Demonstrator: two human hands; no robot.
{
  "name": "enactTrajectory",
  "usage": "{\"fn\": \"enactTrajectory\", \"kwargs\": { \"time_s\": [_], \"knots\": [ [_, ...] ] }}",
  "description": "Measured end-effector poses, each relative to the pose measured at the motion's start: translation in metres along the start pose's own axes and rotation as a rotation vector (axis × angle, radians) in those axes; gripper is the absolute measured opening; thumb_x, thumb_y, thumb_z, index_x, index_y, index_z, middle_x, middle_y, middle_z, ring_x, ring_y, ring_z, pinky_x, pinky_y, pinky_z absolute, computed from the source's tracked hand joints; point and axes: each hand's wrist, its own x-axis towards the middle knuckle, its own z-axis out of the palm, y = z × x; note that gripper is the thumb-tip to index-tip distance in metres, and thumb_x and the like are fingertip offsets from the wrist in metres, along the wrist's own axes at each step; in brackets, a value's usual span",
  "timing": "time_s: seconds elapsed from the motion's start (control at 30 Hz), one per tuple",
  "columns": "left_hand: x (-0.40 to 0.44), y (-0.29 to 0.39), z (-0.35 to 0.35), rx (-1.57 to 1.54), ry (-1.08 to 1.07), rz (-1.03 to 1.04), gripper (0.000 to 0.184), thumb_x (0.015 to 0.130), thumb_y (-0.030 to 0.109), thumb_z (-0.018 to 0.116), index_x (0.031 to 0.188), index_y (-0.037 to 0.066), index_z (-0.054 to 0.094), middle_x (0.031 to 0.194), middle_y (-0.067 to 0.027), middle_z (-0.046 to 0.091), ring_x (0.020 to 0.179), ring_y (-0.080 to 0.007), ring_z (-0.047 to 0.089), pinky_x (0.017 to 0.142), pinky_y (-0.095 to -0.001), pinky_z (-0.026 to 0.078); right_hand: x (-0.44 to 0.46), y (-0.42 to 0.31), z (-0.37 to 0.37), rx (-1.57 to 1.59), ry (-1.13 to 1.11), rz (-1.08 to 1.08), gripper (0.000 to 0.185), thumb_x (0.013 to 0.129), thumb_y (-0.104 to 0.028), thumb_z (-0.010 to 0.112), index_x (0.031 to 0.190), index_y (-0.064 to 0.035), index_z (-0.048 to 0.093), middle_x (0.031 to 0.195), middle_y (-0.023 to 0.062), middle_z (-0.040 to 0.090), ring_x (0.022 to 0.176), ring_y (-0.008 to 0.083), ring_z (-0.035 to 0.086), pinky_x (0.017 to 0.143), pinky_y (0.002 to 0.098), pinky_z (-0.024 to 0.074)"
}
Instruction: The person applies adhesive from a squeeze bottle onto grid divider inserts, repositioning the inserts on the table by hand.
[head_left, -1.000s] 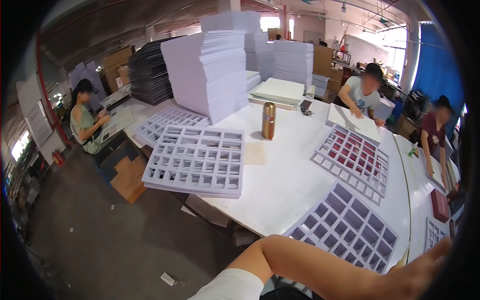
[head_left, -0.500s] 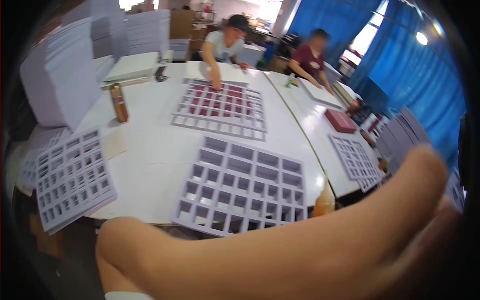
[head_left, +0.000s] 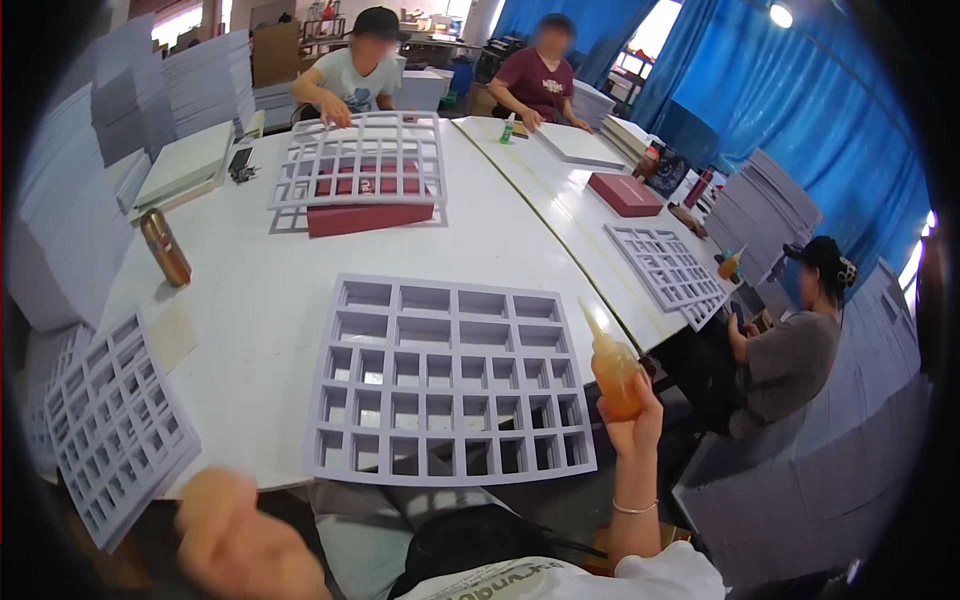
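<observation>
My right hand (head_left: 636,418) is wrapped round a glue bottle (head_left: 614,378) of amber liquid, its thin nozzle pointing up and left. Left of the bottle lies a grey grid frame (head_left: 450,380) with many rectangular compartments, overhanging the table's front edge. My left hand (head_left: 240,540) is blurred at the lower left, below the table edge and apart from the frame; its fingers are smeared by motion. Farther left, a stack of grid frames (head_left: 125,430) sits at the table's corner.
Across the white table (head_left: 240,340), a person holds a grid frame (head_left: 360,165) over a red box (head_left: 370,217). A second person stands behind a white board (head_left: 580,145). Another sits at right. A gold flask (head_left: 165,248) and tall stacks (head_left: 60,220) stand at left.
The view has swung right. My right hand with the bottle now shows, and my left arm has dropped to the lower left. The co-worker's grid frame has been lifted off the table, over a red box.
</observation>
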Motion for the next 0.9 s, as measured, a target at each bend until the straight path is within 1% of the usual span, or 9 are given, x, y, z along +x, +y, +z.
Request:
{"fn": "enactTrajectory", "kwargs": {
  "time_s": [0.1, 0.17, 0.37, 0.4, 0.53, 0.63, 0.67, 0.77, 0.9],
  "knots": [
    [-0.053, -0.065, 0.017, 0.193, -0.385, -0.489, 0.041, 0.092, 0.008, 0.051, 0.13, -0.005, 0.044, 0.13, -0.0196, 0.048, 0.118, -0.028, 0.049, 0.102, -0.0391, 0.036, 0.015, -0.005, 0.012, -0.182, 0.013, -0.074, 0.04, 0.087, -0.015, 0.064, 0.122, -0.0101, 0.046, 0.115, 0.0068, 0.058, 0.098, 0.0202, 0.061, 0.067, 0.0343, 0.0548],
    [-0.107, -0.097, 0.017, 0.104, -0.343, -0.777, 0.042, 0.095, 0.011, 0.05, 0.132, -0.005, 0.043, 0.133, -0.0194, 0.047, 0.123, -0.0285, 0.046, 0.103, -0.0387, 0.034, 0.027, -0.004, 0.019, -0.278, 0.073, -0.111, 0.04, 0.087, -0.015, 0.064, 0.122, -0.0097, 0.046, 0.116, 0.007, 0.057, 0.096, 0.0202, 0.061, 0.065, 0.0329, 0.0546],
    [-0.139, -0.092, 0.024, 0.125, -0.297, -0.95, 0.043, 0.098, 0.015, 0.046, 0.135, -0.006, 0.041, 0.136, -0.0212, 0.045, 0.125, -0.0315, 0.045, 0.105, -0.0391, 0.033, 0.061, 0.004, 0.034, -0.44, 0.14, -0.172, 0.04, 0.082, -0.01, 0.069, 0.116, -0.008, 0.048, 0.11, 0.0095, 0.056, 0.09, 0.0206, 0.062, 0.061, 0.0302, 0.0544],
    [-0.146, -0.091, 0.03, 0.16, -0.244, -0.889, 0.04, 0.095, 0.014, 0.048, 0.129, -0.007, 0.048, 0.127, -0.0209, 0.054, 0.117, -0.0331, 0.052, 0.1, -0.04, 0.039, 0.068, 0.009, 0.034, -0.488, 0.157, -0.209, 0.04, 0.082, -0.01, 0.069, 0.116, -0.0079, 0.048, 0.11, 0.0097, 0.056, 0.089, 0.0203, 0.062, 0.061, 0.0299, 0.0544],
    [-0.154, -0.07, 0.038, -0.032, -0.464, -0.938, 0.042, 0.099, 0.011, 0.043, 0.137, -0.007, 0.04, 0.134, -0.0179, 0.048, 0.125, -0.0262, 0.046, 0.106, -0.0352, 0.031, 0.114, 0.016, 0.026, -0.674, 0.219, -0.35, 0.043, 0.079, -0.011, 0.073, 0.115, -0.0074, 0.048, 0.107, 0.01, 0.057, 0.087, 0.018, 0.061, 0.061, 0.0272, 0.0531],
    [-0.161, -0.068, 0.042, -0.138, -0.236, -0.99, 0.026, 0.098, 0.018, 0.05, 0.116, 0.0, 0.057, 0.109, -0.0091, 0.061, 0.09, -0.0207, 0.06, 0.088, -0.0378, 0.045, 0.142, 0.024, 0.027, -0.801, 0.253, -0.435, 0.044, 0.076, -0.01, 0.074, 0.112, -0.0062, 0.05, 0.107, 0.01, 0.054, 0.089, 0.0187, 0.059, 0.067, 0.0276, 0.052],
    [-0.161, -0.07, 0.035, -0.139, -0.276, -1.103, 0.032, 0.099, 0.019, 0.05, 0.121, -0.004, 0.054, 0.116, -0.0117, 0.06, 0.097, -0.0196, 0.06, 0.093, -0.0334, 0.044, 0.157, 0.029, 0.018, -0.851, 0.255, -0.499, 0.043, 0.076, -0.009, 0.074, 0.111, -0.0059, 0.05, 0.108, 0.0105, 0.052, 0.092, 0.0195, 0.058, 0.071, 0.0286, 0.0514],
    [-0.181, -0.079, 0.028, -0.178, -0.175, -1.177, 0.026, 0.1, 0.02, 0.048, 0.107, -0.003, 0.058, 0.095, -0.0081, 0.062, 0.083, -0.0142, 0.057, 0.074, -0.0284, 0.046, 0.192, 0.04, -0.002, -0.952, 0.265, -0.62, 0.042, 0.073, -0.006, 0.075, 0.108, -0.0052, 0.052, 0.108, 0.0126, 0.045, 0.101, 0.0238, 0.052, 0.088, 0.0333, 0.0461],
    [-0.185, -0.081, 0.017, -0.138, -0.209, -1.271, 0.029, 0.101, 0.022, 0.046, 0.086, 0.0, 0.058, 0.072, -0.0032, 0.056, 0.064, -0.0102, 0.048, 0.057, -0.0251, 0.039, 0.198, 0.058, 0.008, -1.097, 0.263, -0.757, 0.042, 0.072, -0.006, 0.074, 0.107, -0.0053, 0.052, 0.104, 0.0127, 0.045, 0.097, 0.0259, 0.051, 0.088, 0.0356, 0.0445]
  ]
}}
